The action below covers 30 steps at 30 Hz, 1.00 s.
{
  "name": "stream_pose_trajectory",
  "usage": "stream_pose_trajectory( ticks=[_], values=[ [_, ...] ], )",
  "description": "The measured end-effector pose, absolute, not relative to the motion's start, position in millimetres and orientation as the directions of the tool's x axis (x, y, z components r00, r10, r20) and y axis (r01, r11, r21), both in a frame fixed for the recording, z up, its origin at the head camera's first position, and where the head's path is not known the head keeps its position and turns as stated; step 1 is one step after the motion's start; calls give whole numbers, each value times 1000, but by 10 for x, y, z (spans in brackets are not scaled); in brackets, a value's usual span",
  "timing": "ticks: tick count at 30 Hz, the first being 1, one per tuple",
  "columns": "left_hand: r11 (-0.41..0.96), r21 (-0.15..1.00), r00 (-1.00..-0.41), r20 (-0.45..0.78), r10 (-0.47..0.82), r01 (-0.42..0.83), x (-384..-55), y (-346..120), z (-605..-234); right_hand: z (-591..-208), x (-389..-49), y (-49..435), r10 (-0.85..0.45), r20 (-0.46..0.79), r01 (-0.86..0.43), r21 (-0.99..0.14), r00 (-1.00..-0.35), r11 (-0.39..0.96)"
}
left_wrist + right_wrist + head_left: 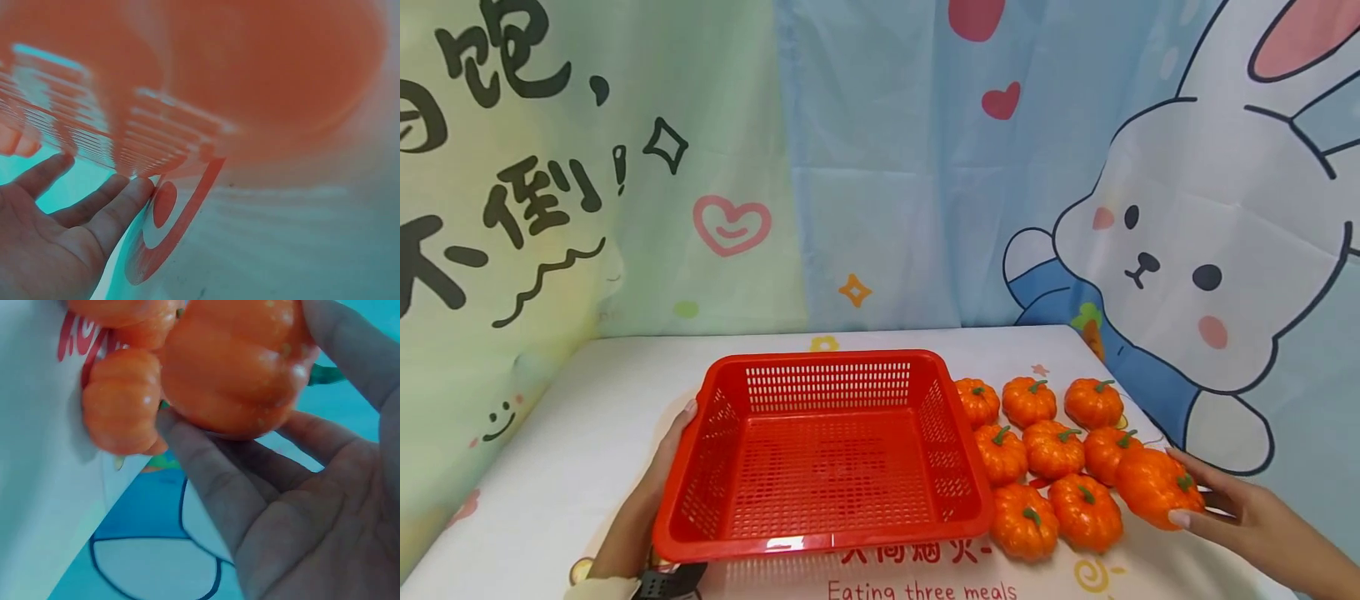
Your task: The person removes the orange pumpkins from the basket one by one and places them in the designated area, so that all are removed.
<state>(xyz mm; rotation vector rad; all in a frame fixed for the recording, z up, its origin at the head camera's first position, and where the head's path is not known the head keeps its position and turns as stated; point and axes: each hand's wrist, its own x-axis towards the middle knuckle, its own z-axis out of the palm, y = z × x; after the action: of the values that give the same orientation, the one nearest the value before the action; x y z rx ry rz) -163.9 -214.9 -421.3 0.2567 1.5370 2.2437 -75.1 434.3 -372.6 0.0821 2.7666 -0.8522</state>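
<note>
A red slotted plastic basket [820, 360] sits empty in the middle of the table. My left hand [677, 425] rests against its left wall with fairly straight fingers [119, 194], beside the basket's wall [156, 125]. To the right of the basket lie several small orange pumpkins [1052, 450] with green stems. My right hand [1191, 492] grips the rightmost pumpkin [1150, 487] between thumb and fingers. In the right wrist view this pumpkin [237, 369] fills my right hand [269, 400], with another pumpkin [122, 400] just beside it.
The table wears a white printed cloth [550, 467] with red lettering at the front edge. A cartoon rabbit curtain [1187, 250] hangs close behind and to the right. A dark watch [670, 579] sits on my left wrist.
</note>
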Motion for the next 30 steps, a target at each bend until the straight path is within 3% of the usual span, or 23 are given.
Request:
stream_pose_trajectory(
  ticks=[5,14,22,30],
  values=[
    [-301,931,-909,-70,411,-208,-1663,-2125,-4229,-3892,-758,4499,10,-360,218,-543,-933,811],
    [-314,925,-904,-67,423,-215,-1684,-2099,-4251,-4183,-779,4651,56,-415,305,-565,-908,767],
    [-307,923,-892,-76,445,-232,-1680,-2093,-4240,-4321,-783,4741,66,-433,330,-572,-899,751],
    [-189,962,-918,-113,379,-197,-1717,-2132,-4228,-4225,-801,4743,12,-472,328,-594,-881,735]
  ],
)
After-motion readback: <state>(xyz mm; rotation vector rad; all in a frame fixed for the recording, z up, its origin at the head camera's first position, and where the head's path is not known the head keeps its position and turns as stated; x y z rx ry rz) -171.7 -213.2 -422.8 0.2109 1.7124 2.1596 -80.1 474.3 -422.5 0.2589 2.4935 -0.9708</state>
